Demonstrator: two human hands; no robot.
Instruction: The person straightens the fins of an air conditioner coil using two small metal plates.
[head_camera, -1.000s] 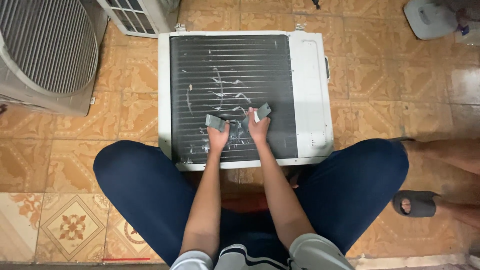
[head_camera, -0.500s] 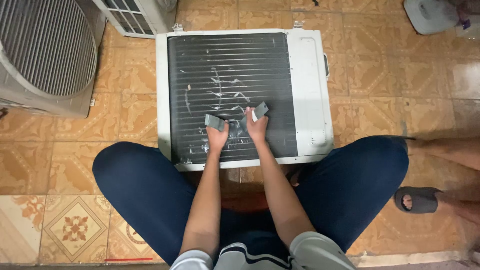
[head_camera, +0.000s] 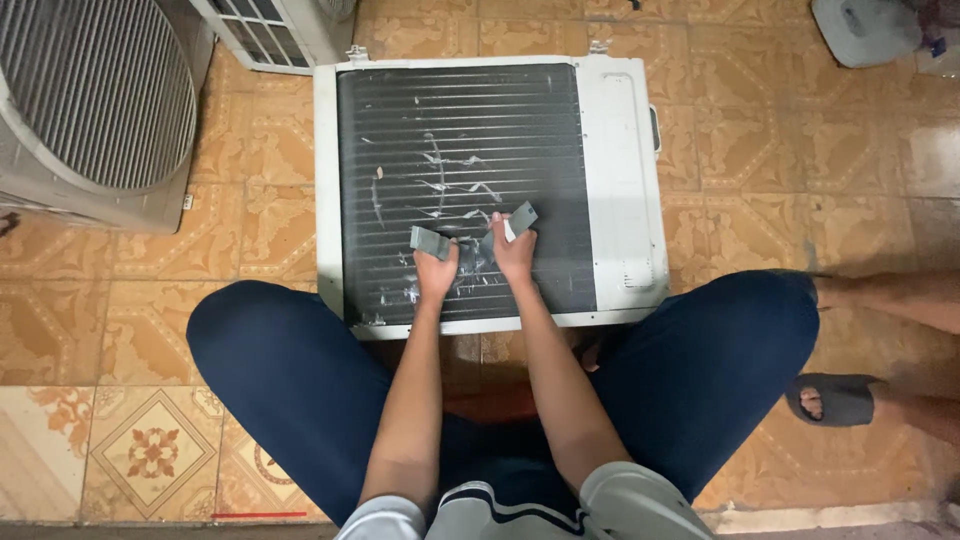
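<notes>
Patterned floor tiles (head_camera: 150, 300) carry a condenser unit (head_camera: 620, 180) lying flat before the seated person. Left hand (head_camera: 436, 268) grips a grey comb (head_camera: 428, 240), right hand (head_camera: 512, 250) another grey comb (head_camera: 522, 216), both on its bent fins (head_camera: 460, 140); light strokes along the fins would likely straighten best.

AC condenser unit (head_camera: 620, 180) lies flat on the tiled floor, white casing, dark finned coil face up with bent, scratched silvery patches near the lower centre. Two small flat grey fin combs: one (head_camera: 429, 242) on the coil left of the patch, the other (head_camera: 522, 217) tilted, just right of it.
</notes>
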